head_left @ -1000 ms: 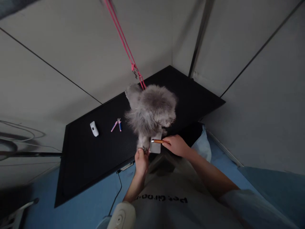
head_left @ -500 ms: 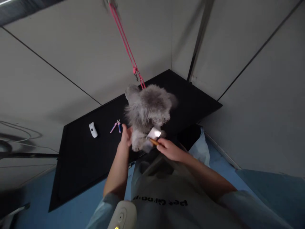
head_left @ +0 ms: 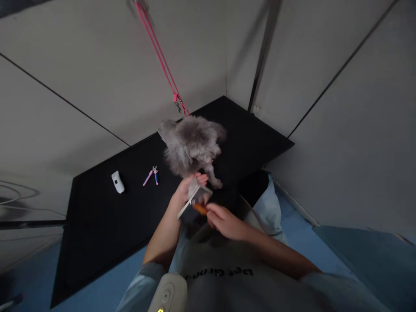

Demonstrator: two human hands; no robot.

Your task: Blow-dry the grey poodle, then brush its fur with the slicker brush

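Note:
A fluffy grey dog (head_left: 195, 141) stands on the black table (head_left: 107, 229), with its head end unclear in the fur. My left hand (head_left: 186, 187) is at the near side of the dog, palm up, and cradles one of its lifted legs (head_left: 194, 187); the thumb is hard to see. Another leg (head_left: 213, 177) is planted on the table to the right. Closed around the orange handle of a slicker brush (head_left: 199, 209), my right hand (head_left: 225, 220) keeps the brush's flat head close by the left palm and the lifted leg. Motion blurs the brush.
Pink-handled nail clippers (head_left: 151, 176) and a white handheld device (head_left: 117, 182) lie left on the table. A pink tether (head_left: 159, 52) runs from the wall to the dog. A light blue cloth-like bag (head_left: 269, 203) hangs at the near right edge. Walls stand behind.
My left hand has moved from beside the leg to under it, raising it. The brush has swung downward and left, toward my body. The whole view has shifted slightly.

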